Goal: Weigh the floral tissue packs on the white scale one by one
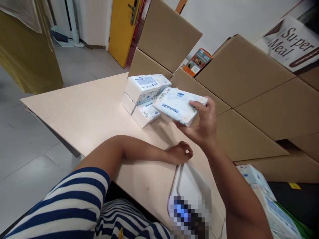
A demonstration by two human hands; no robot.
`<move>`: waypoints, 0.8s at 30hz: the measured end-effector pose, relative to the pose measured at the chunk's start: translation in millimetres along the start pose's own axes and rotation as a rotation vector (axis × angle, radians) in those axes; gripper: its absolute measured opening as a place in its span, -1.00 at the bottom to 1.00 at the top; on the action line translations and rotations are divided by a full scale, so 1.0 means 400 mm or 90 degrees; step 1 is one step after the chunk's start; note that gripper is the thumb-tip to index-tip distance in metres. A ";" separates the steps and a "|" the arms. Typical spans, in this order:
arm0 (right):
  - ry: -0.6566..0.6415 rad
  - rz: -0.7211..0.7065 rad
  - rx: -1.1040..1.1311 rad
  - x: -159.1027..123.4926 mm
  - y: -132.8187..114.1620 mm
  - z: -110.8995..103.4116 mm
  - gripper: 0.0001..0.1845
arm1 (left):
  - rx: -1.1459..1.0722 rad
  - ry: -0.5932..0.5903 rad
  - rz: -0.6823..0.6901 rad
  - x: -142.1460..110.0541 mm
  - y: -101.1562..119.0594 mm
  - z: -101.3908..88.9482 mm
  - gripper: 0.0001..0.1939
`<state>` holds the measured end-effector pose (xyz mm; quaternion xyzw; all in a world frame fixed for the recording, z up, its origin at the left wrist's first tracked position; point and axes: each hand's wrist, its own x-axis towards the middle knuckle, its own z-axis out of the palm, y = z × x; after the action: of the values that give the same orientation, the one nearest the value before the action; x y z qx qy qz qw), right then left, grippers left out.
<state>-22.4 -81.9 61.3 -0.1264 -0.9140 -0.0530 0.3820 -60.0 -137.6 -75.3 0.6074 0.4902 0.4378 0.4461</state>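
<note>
My right hand (205,124) grips a soft pack of tissues (178,104) by its near end, thumb on top and fingers beneath. The pack is white and blue, held tilted above the table. Its far end overlaps a small stack of similar tissue packs (143,84) on the table; I cannot tell whether they touch. My left hand (179,153) is low over the table, its fingers curled toward the thumb with nothing visible in them. Just below that hand sits a flat white device (193,181) with a pixelated lit panel.
Large cardboard boxes (264,99) line the table's right and far side. An orange printed box (198,62) stands among them. More tissue packs (266,199) lie at lower right. The wooden table (82,109) ends at left above a tiled floor; a yellow door (122,30) is beyond.
</note>
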 end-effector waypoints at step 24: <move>-0.517 -0.030 -0.056 0.238 0.145 0.098 -0.17 | -0.014 -0.094 -0.019 -0.020 0.007 0.005 -0.77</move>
<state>-98.1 -0.4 101.5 -0.1324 -0.9900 -0.0465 -0.0172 -58.4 -146.0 -74.0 0.6256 0.4601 0.3909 0.4941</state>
